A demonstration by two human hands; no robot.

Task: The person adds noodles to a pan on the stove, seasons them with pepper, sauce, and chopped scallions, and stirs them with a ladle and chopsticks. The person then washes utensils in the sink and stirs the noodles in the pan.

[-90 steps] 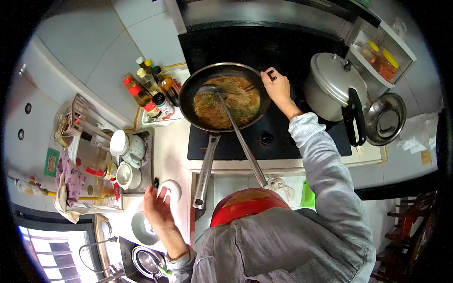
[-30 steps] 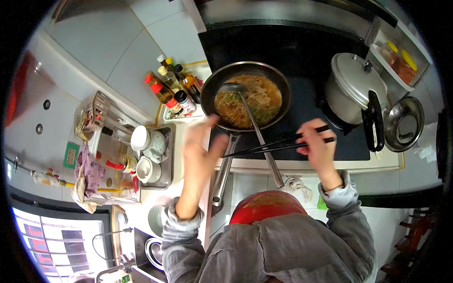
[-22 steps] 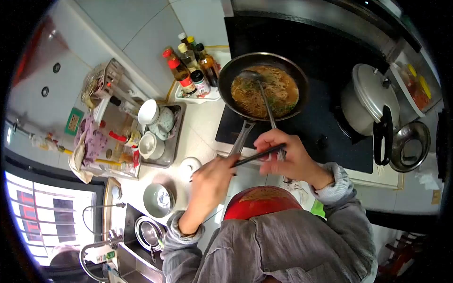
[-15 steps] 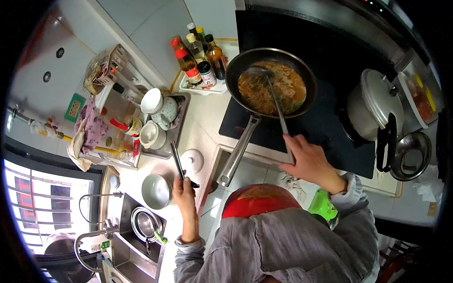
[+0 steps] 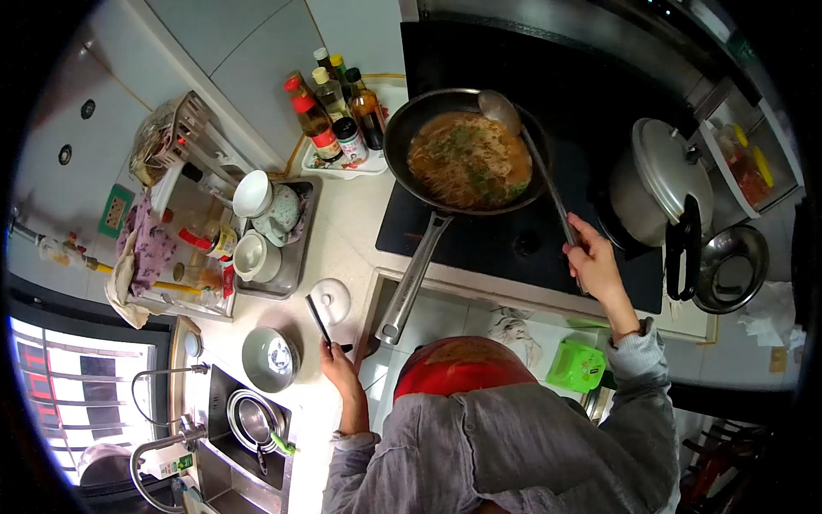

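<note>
My right hand (image 5: 597, 264) is closed around the handle of a metal ladle (image 5: 548, 184). The ladle's rounded head is raised by the far rim of a dark frying pan (image 5: 425, 190), over the noodles (image 5: 469, 161) in brownish broth with bits of green. The pan sits on the black cooktop, its long metal handle pointing toward me. Over the counter on the left, my left hand (image 5: 342, 377) grips a pair of dark chopsticks (image 5: 317, 320), tips pointing away. A grey-white bowl (image 5: 271, 360) stands left of that hand, and a white lid (image 5: 330, 301) lies just beyond it.
A pressure cooker (image 5: 659, 184) stands on the right of the cooktop, beside a metal bowl (image 5: 730, 270). Sauce bottles (image 5: 312, 120) crowd a back tray. Cups share a metal tray (image 5: 295, 257) at left. The sink (image 5: 227, 458) holds nested bowls and a strainer.
My right hand has moved right, lifting the ladle's head from the noodles to the pan's far rim. My left hand still holds the chopsticks. The whole view has shifted slightly.
</note>
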